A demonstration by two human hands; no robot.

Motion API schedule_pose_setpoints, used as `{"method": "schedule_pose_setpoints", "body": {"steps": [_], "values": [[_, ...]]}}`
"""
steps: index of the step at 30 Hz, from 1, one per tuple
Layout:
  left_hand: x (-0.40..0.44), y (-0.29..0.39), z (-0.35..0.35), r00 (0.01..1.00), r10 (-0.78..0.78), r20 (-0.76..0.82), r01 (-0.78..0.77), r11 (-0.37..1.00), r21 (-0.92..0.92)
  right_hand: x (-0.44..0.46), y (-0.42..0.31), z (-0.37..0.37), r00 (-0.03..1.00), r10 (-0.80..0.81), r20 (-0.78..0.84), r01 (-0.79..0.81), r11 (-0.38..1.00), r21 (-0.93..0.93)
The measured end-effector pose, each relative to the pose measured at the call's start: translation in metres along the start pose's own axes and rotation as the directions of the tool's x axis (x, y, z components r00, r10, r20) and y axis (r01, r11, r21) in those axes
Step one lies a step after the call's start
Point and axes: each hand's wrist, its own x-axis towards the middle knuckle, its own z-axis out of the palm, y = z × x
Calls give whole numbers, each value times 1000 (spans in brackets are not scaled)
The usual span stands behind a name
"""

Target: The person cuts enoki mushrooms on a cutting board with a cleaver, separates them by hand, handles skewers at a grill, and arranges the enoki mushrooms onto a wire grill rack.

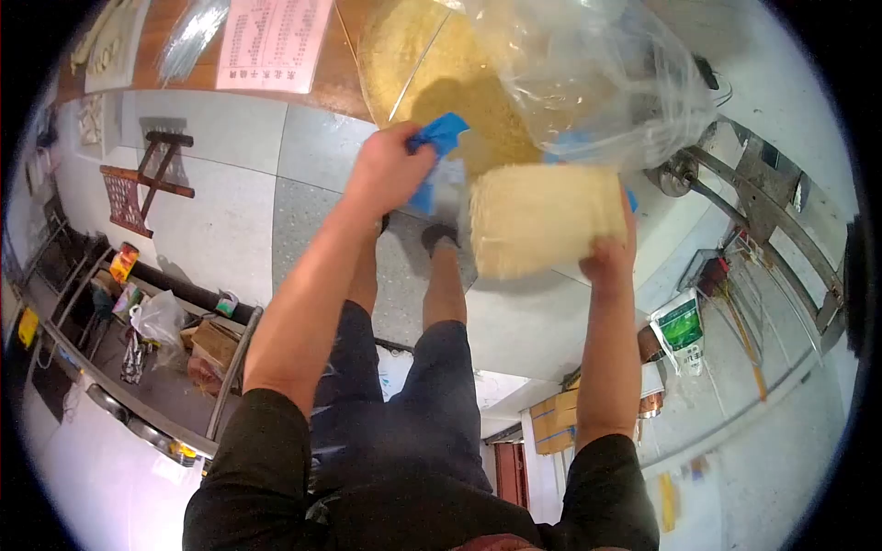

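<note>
Blue plastic is gripped in my left hand, whose fingers are closed round it near the table edge. In my right hand is a pale yellow, layered rectangular block, slightly blurred and held out in front of me. A bit of blue shows at the block's right side. Behind the block, a large clear plastic bag lies beside a yellow round surface on the table. Translucent plastic hangs below my left hand.
A wooden table edge runs across the top, bearing a pink printed sheet. At the left are a small folding stool and a rack with bags and boxes. Metal equipment stands at the right, above a green-white bag.
</note>
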Motion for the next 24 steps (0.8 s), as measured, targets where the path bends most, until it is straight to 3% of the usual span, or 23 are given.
{"method": "schedule_pose_setpoints", "body": {"steps": [2, 4, 6, 8, 9, 10, 11, 12, 13, 15, 16, 17, 18, 19, 21, 23, 24], "values": [[3, -18, -25, 999, 42, -32, -39, 995, 87, -20, 2, 21, 999, -23, -29, 29, 971, 239], [-3, 6, -66, 992, -122, 25, 120, 991, 65, -35, -14, 36, 998, -57, -10, 55, 896, 440], [6, 18, -106, 988, -64, -141, 62, 998, -20, -43, -16, 37, 996, -83, -39, 91, 837, 540], [23, 30, -159, 932, 37, -362, -28, 999, 32, -49, -11, 34, 994, -55, -97, 102, 808, 581], [45, 15, -188, 878, 90, -470, -111, 994, -18, -49, -4, 27, 995, -9, -100, 64, 821, 567], [57, 26, -207, 744, 233, -626, -129, 970, 207, -48, 8, 14, 994, 37, -104, 27, 832, 554], [63, 38, -213, 671, 197, -715, -145, 980, 134, -44, 21, 5, 991, 82, -106, -12, 841, 542], [87, 21, -230, 360, 605, -710, 224, 682, 696, -39, 33, 3, 963, 205, -178, -85, 849, 522], [82, 32, -216, 318, 664, -676, 191, 654, 732, -31, 44, 4, 915, 318, -249, -156, 847, 508], [74, 50, -179, 209, 773, -599, 125, 586, 800, -9, 64, 8, 909, 383, -162, -259, 826, 500], [59, 56, -142, 353, 841, -410, -340, 524, 781, 3, 74, 11, 881, 442, -171, -308, 809, 501], [45, 61, -105, 476, 857, -197, -708, 506, 492, 13, 82, 16, 844, 506, -180, -363, 784, 504], [39, 67, -74, 402, 883, 242, -902, 337, 269, 22, 82, 23, 833, 521, -186, -391, 793, 467], [26, 90, -42, 215, 896, 389, -941, 83, 329, 31, 94, 23, 828, 525, -197, -406, 804, 435], [60, 96, -5, 183, 814, 551, -894, -94, 437, 51, 93, 35, 763, 597, -249, -492, 786, 374], [110, 95, -11, 412, 779, 472, -753, 0, 658, 63, 85, 44, 758, 604, -245, -522, 788, 326], [138, 106, -22, 608, 711, 354, -558, 65, 827, 70, 79, 52, 728, 628, -275, -548, 774, 317]]}}
